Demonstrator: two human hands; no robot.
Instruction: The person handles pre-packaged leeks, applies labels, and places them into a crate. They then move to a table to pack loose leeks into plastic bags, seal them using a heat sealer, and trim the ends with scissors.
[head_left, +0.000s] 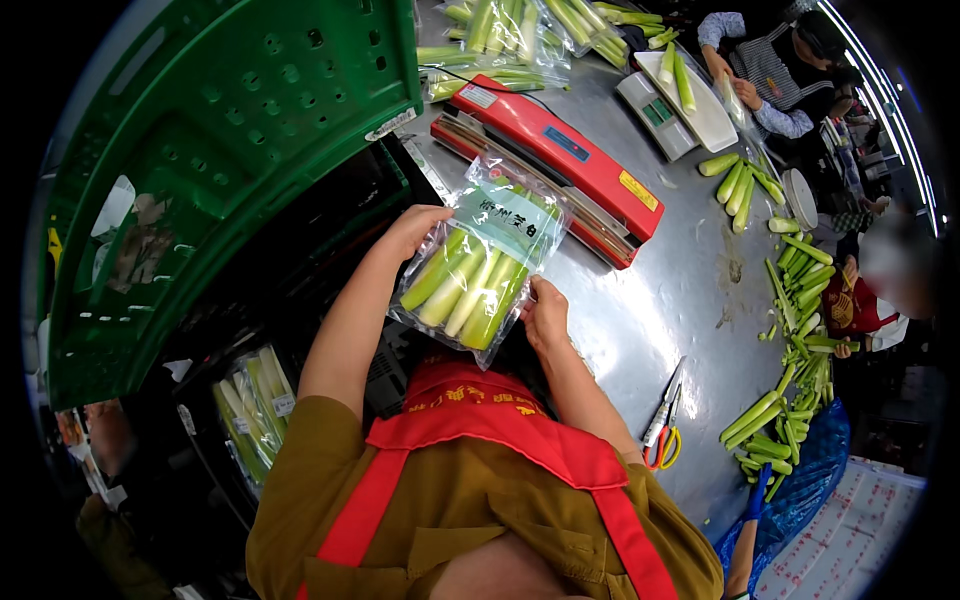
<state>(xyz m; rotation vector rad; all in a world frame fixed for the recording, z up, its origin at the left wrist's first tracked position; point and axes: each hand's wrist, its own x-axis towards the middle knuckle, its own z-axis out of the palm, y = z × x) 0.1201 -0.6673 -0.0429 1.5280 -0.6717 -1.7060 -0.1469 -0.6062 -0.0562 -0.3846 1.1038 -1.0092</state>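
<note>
A clear plastic bag of green-white vegetable stems (469, 289), with a printed pale green band, is held up between both hands. My left hand (420, 225) grips its left edge, and my right hand (546, 306) pinches its right edge. The bag's top end overlaps the near side of a red impulse heat sealer (562, 154) on the steel table (637, 315). Whether the bag's end is sealed cannot be told. Scissors with red and yellow handles (665, 427) lie to the right of my right hand.
A green plastic crate (247, 97) rises at the left. Filled bags (510, 30) lie behind the sealer. A scale with a white tray (686, 105) stands at the back right. Loose stems (806, 300) line the right edge, where co-workers handle produce. More bags (255, 405) sit lower left.
</note>
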